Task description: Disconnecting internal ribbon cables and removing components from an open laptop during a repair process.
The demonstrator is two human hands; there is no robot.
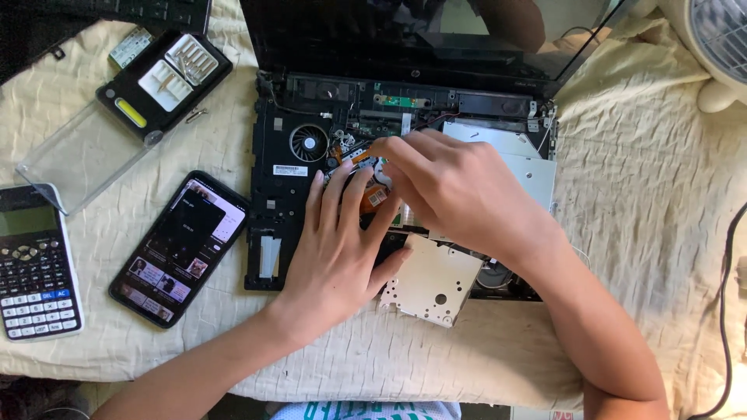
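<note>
An opened black laptop [272, 148] lies on a cream cloth, its top cover off and its insides showing: a round fan [309, 143], copper parts and a green board. My left hand [342, 249] rests flat on the middle of the chassis, fingers spread toward the fan. My right hand [459, 190] crosses above it, its fingers pinched on a thin orange-handled screwdriver [359, 155] whose tip points into the area beside the fan. A loose silver metal bracket [432, 284] lies at the laptop's front edge, by my left thumb.
A smartphone [180, 247] with a lit screen lies left of the laptop. A calculator [35, 268] sits at the far left. A black screwdriver bit case [165, 82] with a clear lid [78, 159] is at the upper left. A white fan [720, 39] stands at top right; a black cable [725, 311] runs down the right edge.
</note>
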